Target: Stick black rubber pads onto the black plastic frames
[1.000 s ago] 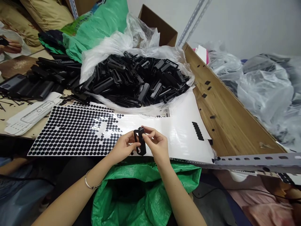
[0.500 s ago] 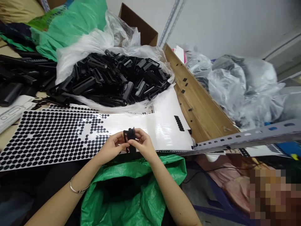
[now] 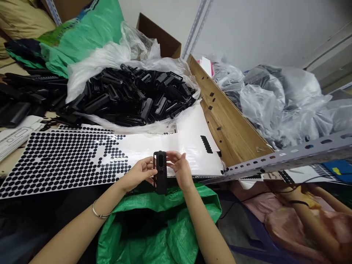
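I hold a black plastic part (image 3: 160, 172) upright between both hands, above the table's front edge. My left hand (image 3: 139, 174) grips its left side, with a thin bangle on that wrist. My right hand (image 3: 178, 169) pinches its upper right edge with the fingertips. Under the hands lies a white sheet of black round stickers (image 3: 66, 156), with its right part peeled bare. Below my forearms gapes an open green woven bag (image 3: 162, 227).
A big pile of black plastic parts (image 3: 132, 97) sits in clear plastic behind the sheet. More black parts (image 3: 24, 99) lie at the left. A cardboard panel (image 3: 228, 124) and a perforated metal rail (image 3: 288, 154) run along the right. Plastic bags (image 3: 277, 99) fill the far right.
The black part has been turned upright and now stands taller between my hands. The view has shifted slightly; my hands stay in the same spot.
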The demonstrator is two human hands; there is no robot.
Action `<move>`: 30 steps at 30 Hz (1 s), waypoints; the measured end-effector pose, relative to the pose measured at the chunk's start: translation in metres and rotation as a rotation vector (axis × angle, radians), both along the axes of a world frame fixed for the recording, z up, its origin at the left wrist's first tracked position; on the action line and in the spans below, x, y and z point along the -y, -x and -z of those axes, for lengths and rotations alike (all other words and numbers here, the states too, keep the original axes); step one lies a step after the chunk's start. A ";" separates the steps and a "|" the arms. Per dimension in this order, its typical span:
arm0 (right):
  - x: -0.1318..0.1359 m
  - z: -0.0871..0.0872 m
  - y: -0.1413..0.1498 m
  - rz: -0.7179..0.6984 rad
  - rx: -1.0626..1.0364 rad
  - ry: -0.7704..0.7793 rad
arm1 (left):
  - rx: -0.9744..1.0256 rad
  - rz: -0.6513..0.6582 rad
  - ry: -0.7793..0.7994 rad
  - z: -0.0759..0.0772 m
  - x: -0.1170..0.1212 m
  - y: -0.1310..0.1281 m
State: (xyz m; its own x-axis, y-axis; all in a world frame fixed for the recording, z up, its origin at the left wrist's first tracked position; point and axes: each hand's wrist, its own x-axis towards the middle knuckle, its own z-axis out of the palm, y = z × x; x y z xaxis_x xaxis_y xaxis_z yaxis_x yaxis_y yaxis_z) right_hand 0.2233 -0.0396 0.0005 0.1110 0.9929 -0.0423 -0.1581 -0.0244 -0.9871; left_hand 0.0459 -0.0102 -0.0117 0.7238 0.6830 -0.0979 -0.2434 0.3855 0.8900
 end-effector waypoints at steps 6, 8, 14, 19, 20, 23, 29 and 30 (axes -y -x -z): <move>-0.028 -0.012 -0.028 0.243 0.125 -0.044 | -0.114 0.690 -0.136 0.004 0.017 0.012; -0.043 -0.011 -0.025 0.239 0.233 -0.049 | -0.314 0.999 -0.304 0.015 0.027 0.013; -0.097 0.003 0.011 0.233 0.543 -0.197 | -1.078 0.688 -0.845 0.038 0.037 0.019; -0.149 0.006 0.041 0.247 0.686 -0.300 | -1.010 0.718 -0.820 0.026 0.031 0.033; -0.160 0.005 0.048 0.237 0.735 -0.305 | -0.998 0.715 -0.814 0.025 0.031 0.035; -0.189 0.001 0.069 0.177 1.052 -0.206 | -0.897 0.692 -0.776 0.019 0.031 0.036; -0.211 -0.007 0.074 0.149 1.193 -0.087 | -0.571 0.519 -0.646 -0.002 0.023 0.034; -0.204 -0.008 0.068 0.142 1.189 -0.093 | -0.538 0.445 -0.627 -0.005 0.020 0.034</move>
State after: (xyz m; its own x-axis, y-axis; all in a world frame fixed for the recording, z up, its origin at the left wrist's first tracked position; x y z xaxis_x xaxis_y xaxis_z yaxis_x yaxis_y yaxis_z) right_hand 0.1555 0.1648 0.0090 0.1408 0.9624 0.2321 0.8576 -0.0014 -0.5144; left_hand 0.0122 -0.0298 -0.0072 0.8954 0.3960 -0.2034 0.3161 -0.2439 0.9168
